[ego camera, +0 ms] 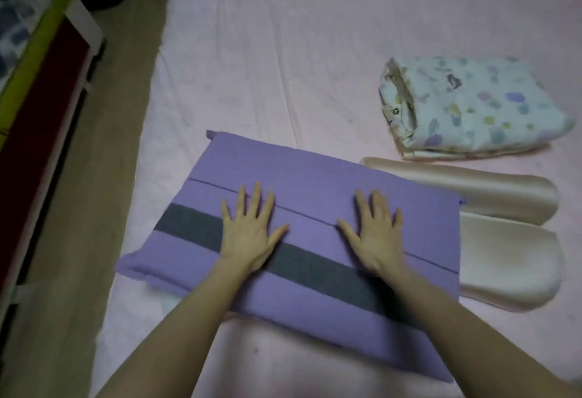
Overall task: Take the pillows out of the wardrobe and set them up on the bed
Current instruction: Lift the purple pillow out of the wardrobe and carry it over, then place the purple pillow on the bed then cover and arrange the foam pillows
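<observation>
— While both palms lie flat, where's the purple pillow (302,240)?
— Right under them, on the bed (267,67). Left hand (248,234) and right hand (374,237) press it, fingers spread straight — neither grip clenched. Cream pillow (504,240) touches its right edge.

We see a matt purple cloth pillow (315,190) with a grey woven stripe, on a soft, creased pink bed sheet (267,51). Beside it lies a glossy satin-like cream pillow (504,240); beyond, folded printed cotton-like bedding (478,105).
</observation>
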### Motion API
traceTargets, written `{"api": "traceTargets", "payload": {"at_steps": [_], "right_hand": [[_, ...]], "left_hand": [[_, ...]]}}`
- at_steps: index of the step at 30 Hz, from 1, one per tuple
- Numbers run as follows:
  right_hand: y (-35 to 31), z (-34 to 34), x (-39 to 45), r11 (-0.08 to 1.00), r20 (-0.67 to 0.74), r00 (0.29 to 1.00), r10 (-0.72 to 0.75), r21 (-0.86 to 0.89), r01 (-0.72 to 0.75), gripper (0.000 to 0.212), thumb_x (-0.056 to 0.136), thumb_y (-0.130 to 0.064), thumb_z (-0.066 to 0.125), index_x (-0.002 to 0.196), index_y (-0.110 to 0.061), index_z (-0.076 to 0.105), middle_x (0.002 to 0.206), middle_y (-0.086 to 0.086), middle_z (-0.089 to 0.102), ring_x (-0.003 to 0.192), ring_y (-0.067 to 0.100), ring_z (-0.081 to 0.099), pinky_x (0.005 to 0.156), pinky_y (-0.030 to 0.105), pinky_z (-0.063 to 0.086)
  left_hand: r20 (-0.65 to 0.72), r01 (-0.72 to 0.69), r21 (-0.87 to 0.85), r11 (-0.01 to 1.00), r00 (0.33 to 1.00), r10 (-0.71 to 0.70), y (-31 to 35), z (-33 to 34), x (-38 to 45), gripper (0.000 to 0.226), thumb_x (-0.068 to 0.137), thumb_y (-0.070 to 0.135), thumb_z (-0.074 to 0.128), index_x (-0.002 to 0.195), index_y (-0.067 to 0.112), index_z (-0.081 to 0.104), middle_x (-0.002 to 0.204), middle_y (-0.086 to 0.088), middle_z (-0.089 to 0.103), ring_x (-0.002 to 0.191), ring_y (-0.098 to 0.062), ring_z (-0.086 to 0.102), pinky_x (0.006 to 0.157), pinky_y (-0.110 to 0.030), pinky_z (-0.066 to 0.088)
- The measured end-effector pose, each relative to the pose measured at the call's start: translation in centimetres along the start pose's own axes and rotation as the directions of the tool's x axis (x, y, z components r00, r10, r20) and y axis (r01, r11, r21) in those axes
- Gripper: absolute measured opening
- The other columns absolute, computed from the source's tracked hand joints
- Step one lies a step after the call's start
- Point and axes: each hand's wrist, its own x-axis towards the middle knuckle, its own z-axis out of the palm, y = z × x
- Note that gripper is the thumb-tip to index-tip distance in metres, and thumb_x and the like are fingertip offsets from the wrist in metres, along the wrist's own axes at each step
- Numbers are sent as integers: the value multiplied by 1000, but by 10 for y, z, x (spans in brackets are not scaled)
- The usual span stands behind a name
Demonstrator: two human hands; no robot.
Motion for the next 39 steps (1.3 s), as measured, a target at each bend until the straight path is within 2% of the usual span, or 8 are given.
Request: {"api": "traceTargets", "payload": {"at_steps": [3, 6, 10, 15, 20, 28, 32, 39], "right_hand": [[4, 37, -11, 999, 110, 993, 38, -15, -37, 75, 88, -69, 17, 150, -34, -8, 161, 5, -13, 148, 22, -12, 119, 52, -8], [7, 32, 7, 997, 215, 974, 67, 16, -72, 77, 87, -72, 21, 149, -37, -9, 160, 3, -17, 148, 21, -13, 116, 54, -8], [4, -1, -8, 991, 250, 966, 61, 104, -89, 73, 92, -61, 32, 152, -27, 8, 162, 6, -3, 149, 22, 0, 118, 52, 2], [11, -60, -79, 915, 109, 981, 163, 354, -191, 57, 95, -42, 47, 141, -9, 38, 148, 11, 40, 134, 26, 40, 112, 40, 31], [42, -125, -145, 836, 32, 942, 335, 451, -313, 47, 94, -30, 53, 134, -6, 48, 140, 11, 51, 128, 27, 49, 105, 34, 39], [58, -168, -247, 730, -79, 812, 578, 495, -471, 36, 91, -27, 51, 122, -8, 57, 123, 11, 63, 112, 30, 57, 89, 34, 44], [64, -174, -274, 714, -103, 784, 613, 498, -492, 35, 91, -28, 50, 120, -11, 58, 122, 11, 64, 111, 31, 58, 91, 37, 47], [133, -209, -289, 706, -182, 752, 634, 534, -466, 29, 89, -25, 50, 112, -11, 63, 113, 9, 66, 105, 28, 59, 88, 37, 49]], "left_hand": [[98, 43, -11, 999, 994, -42, -10, 32, -11, 80, 83, 73, 3, 150, 33, -13, 159, 4, -18, 148, -28, -12, 116, -60, -8], [166, 21, 13, 1000, 986, -23, -9, 25, -7, 80, 87, 73, 15, 150, 32, -13, 161, 1, -15, 148, -30, -12, 116, -60, -6], [282, 33, -25, 999, 959, -25, 9, -18, -13, 79, 92, 66, 25, 153, 22, 2, 162, -6, -4, 148, -32, -1, 116, -60, 6], [164, -141, -67, 988, 975, 150, 52, -86, -35, 63, 97, 51, 35, 149, 17, 24, 157, -8, 23, 145, -26, 21, 117, -52, 17], [127, -363, -32, 931, 923, 364, 108, -142, -60, 53, 97, 45, 41, 141, 15, 39, 141, -8, 47, 125, -30, 48, 103, -42, 38], [136, -645, 49, 762, 761, 635, 162, -187, -111, 49, 98, 42, 41, 140, 17, 41, 140, -6, 50, 124, -28, 51, 94, -40, 47], [145, -698, 86, 711, 715, 684, 177, -189, -123, 48, 98, 41, 43, 140, 17, 42, 139, -6, 51, 123, -27, 52, 94, -41, 49], [122, -707, 102, 700, 707, 696, 247, -201, -116, 46, 96, 42, 46, 136, 19, 46, 135, -5, 56, 121, -26, 53, 91, -39, 49]]}}
